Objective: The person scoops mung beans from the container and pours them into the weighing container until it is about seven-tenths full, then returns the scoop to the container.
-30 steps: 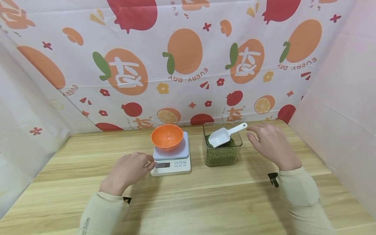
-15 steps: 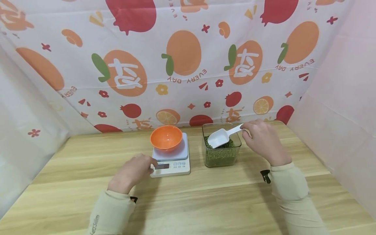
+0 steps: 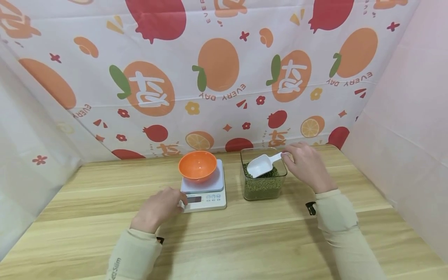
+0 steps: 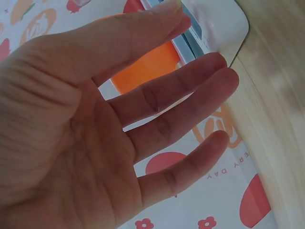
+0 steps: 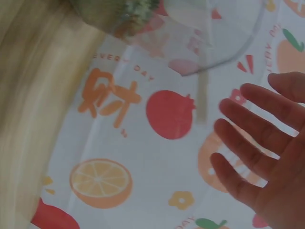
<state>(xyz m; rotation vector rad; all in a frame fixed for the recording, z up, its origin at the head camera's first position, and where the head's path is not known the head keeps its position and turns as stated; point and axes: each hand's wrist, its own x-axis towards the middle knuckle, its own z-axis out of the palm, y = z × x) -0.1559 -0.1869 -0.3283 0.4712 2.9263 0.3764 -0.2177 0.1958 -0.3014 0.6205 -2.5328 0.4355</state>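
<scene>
A white scoop (image 3: 259, 166) lies tilted in a clear square container (image 3: 280, 187) of mung beans (image 3: 264, 186). My right hand (image 3: 305, 165) pinches the scoop's handle between thumb and forefinger at the container's right rim. In the blurred right wrist view, the right hand (image 5: 259, 143) shows extended fingers beside the container, with the scoop out of sight. An orange bowl (image 3: 197, 166) stands on the kitchen scale (image 3: 216, 203). At the scale's front left corner, my left hand (image 3: 159, 208) rests its fingertips beside the display. The left wrist view shows that hand's fingers (image 4: 162, 131) relaxed and parted.
A wooden table (image 3: 224, 249) carries everything. Behind it hangs a white fruit-print cloth (image 3: 182, 124), with pale cloth at both sides. Container and scale stand close together near the back edge.
My right hand has moved left from beside the scoop onto its handle. My left hand has shifted slightly right at the scale's corner. The scoop, bowl and container stay put.
</scene>
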